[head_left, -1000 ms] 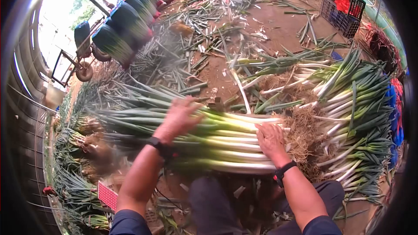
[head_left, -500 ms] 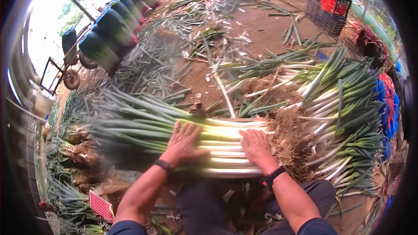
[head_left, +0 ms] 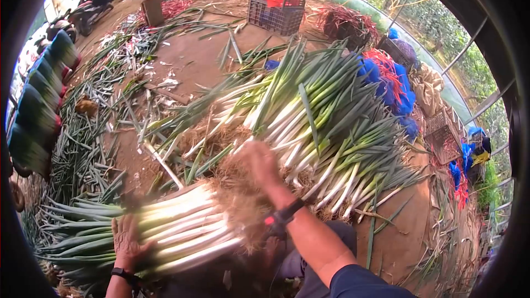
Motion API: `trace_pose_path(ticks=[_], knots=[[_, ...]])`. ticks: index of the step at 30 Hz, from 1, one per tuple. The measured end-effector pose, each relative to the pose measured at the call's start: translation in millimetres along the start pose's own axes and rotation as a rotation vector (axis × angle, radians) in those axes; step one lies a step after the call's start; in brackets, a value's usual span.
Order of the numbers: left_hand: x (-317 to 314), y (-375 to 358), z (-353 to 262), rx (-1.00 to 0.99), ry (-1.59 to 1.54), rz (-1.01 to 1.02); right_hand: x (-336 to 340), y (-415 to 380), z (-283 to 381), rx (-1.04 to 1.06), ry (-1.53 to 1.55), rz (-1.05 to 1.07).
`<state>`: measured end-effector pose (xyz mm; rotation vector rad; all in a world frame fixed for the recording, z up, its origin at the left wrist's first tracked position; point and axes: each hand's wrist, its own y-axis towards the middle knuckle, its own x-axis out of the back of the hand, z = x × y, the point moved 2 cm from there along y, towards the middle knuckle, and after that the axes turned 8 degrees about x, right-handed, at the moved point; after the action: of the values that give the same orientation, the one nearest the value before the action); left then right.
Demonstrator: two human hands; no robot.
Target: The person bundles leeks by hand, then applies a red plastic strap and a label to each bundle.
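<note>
A thick bundle of green onions (head_left: 182, 226) lies across my lap, white stalks and brown roots pointing right. My left hand (head_left: 128, 241) presses flat on the bundle where white turns to green. My right hand (head_left: 259, 163) is raised and blurred, reaching away from the bundle toward the roots of a big loose pile of green onions (head_left: 326, 116) on the dirt ahead. Whether its fingers hold a stalk is not clear.
Dirt floor strewn with trimmed leaves (head_left: 83, 143). Wrapped bundles (head_left: 38, 105) line the left edge. A black crate (head_left: 279, 0) with red contents stands far ahead. Blue and red ties (head_left: 392, 85) lie beyond the pile. A wire basket (head_left: 444, 140) sits right.
My head turned right, so the bundle slid to the lower left. My right hand left the bundle's white stalks and rose toward the loose pile. My left hand stays on the bundle.
</note>
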<state>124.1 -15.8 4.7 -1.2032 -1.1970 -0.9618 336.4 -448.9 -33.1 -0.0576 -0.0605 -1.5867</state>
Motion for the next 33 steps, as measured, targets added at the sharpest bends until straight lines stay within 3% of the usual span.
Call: trace_pose_path(ticks=[2, 4, 5, 7, 8, 9, 10, 12, 13, 14, 18, 20, 22, 23, 24, 27, 28, 30, 32, 33], knots=[[-6, -1, 5, -0.013, 0.050, -0.045, 55, 28, -50, -0.108, 0.019, -0.305], [-5, 1, 4, -0.013, 0.061, -0.034, 111, 41, -158, -0.317, 0.222, -0.381], [-4, 0, 4, -0.012, 0.054, -0.032, 141, 55, -251, -0.315, 0.044, -0.475], [-3, 3, 2, 0.001, 0.050, -0.037, 160, 51, -248, -0.341, 0.011, -0.501], [-2, 2, 1, -0.002, 0.055, -0.028, 179, 64, -304, -0.209, -0.198, -0.540], [-1, 2, 0, -0.002, 0.059, -0.024, 186, 74, -310, -0.234, -0.364, -0.546], [0, 3, -1, 0.011, 0.063, -0.025, 186, 86, -312, -0.255, -0.530, -0.550], [3, 3, -3, 0.008, 0.046, 0.003, 170, 90, -241, -0.318, -0.720, -0.508], [2, 3, -2, 0.000, 0.056, -0.009, 154, 88, -192, -0.406, -0.552, -0.484], [3, 4, -3, 0.022, 0.066, -0.007, 158, 102, -200, -0.454, -0.569, -0.375], [6, 5, -5, 0.020, 0.066, 0.003, 151, 121, -213, -0.525, -0.706, -0.481], [6, 5, -5, -0.008, 0.055, 0.002, 152, 124, -229, -0.458, -0.621, -0.566], [4, 2, -1, -0.008, 0.062, -0.014, 164, 137, -284, -0.344, -0.240, -0.729], [5, 3, -1, -0.002, 0.055, -0.014, 166, 131, -264, -0.331, 0.052, -0.668], [4, 4, -2, -0.002, 0.041, -0.009, 174, 127, -235, -0.511, 0.043, -0.604], [3, 5, -3, 0.020, -0.005, -0.019, 209, 120, -202, -0.299, 0.395, -0.443], [4, 6, -5, 0.025, -0.018, -0.024, 216, 124, -188, -0.160, 0.350, -0.469], [5, 7, -10, 0.022, -0.050, -0.033, 244, 119, -145, -0.188, 0.448, -0.486], [3, 3, -6, 0.025, -0.031, -0.073, 242, 93, -72, -0.133, 0.602, -0.631], [1, 2, -5, 0.029, -0.028, -0.074, 268, 94, -103, -0.247, 0.525, -0.679]])
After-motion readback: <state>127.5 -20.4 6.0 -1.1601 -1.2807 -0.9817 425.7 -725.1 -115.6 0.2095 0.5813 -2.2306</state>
